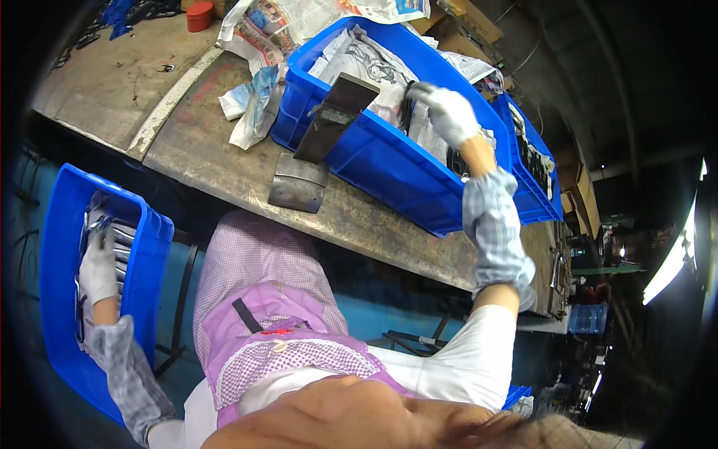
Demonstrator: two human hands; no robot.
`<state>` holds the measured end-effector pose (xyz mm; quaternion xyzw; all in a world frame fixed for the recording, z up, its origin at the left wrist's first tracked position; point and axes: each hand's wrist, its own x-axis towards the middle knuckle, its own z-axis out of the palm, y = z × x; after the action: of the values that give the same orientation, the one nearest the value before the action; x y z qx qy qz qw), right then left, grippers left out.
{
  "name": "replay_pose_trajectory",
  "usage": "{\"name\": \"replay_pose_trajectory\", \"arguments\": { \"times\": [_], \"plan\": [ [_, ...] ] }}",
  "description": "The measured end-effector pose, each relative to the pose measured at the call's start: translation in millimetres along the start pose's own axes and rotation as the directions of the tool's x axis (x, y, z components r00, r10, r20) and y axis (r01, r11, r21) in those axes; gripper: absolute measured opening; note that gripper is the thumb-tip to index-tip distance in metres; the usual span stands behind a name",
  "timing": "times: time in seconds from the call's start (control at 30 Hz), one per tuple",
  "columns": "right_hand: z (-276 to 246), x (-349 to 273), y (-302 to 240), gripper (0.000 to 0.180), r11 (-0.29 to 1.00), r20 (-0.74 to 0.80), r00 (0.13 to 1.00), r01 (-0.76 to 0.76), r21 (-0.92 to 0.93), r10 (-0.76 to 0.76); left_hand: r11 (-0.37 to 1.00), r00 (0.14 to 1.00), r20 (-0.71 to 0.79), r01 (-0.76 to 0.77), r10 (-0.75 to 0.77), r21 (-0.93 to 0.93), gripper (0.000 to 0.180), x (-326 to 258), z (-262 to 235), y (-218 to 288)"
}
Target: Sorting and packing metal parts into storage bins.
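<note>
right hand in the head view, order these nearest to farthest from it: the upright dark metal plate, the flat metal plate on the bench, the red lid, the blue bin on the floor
From the right hand:
1. upright dark metal plate, leaning on the near bin's wall, to its left
2. flat metal plate, on the bench, lower left
3. red lid, far bench corner, upper left
4. blue bin on the floor, at the person's left

Brown cardboard boxes [471,19] behind bins [389,161]

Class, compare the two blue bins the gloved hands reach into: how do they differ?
The bin on the bench is lined with newspaper; the low bin at the person's left holds stacked metal pieces. The right hand reaches into the bench bin, the left hand into the low one. Both are blue plastic.
</note>
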<state>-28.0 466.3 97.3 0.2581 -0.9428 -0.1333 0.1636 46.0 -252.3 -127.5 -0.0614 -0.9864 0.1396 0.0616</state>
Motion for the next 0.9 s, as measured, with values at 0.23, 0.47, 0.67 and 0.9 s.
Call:
{"name": "replay_pose_trajectory", "arguments": {
  "times": [0.23,0.47,0.67,0.9],
  "plan": [
    [34.7,-0.3,-13.3,0.060,0.785,0.158,0.805,-0.593,0.180,0.572,0.777,0.899,-0.439,-0.272,-0.006,-0.568,0.015,15.0,-119.2,143.9],
    [16.4,-22.2,11.8,0.033,0.060,0.619,0.551,-0.772,0.633,0.560,0.737,0.853,-0.504,-0.428,0.138,-0.523,0.016,27.1,-119.8,224.8],
    [-52.9,-67.7,-114.2,0.027,-0.095,0.144,0.519,-0.121,0.988,0.843,0.619,0.912,-0.396,-0.370,0.102,-0.692,0.011,14.5,-104.8,251.0],
    [60.2,-10.0,-256.5,0.019,-0.264,0.406,0.616,-0.312,0.913,0.675,0.459,0.947,-0.253,-0.317,0.197,-0.830,0.015,17.1,-85.1,288.1]
  ]
}}
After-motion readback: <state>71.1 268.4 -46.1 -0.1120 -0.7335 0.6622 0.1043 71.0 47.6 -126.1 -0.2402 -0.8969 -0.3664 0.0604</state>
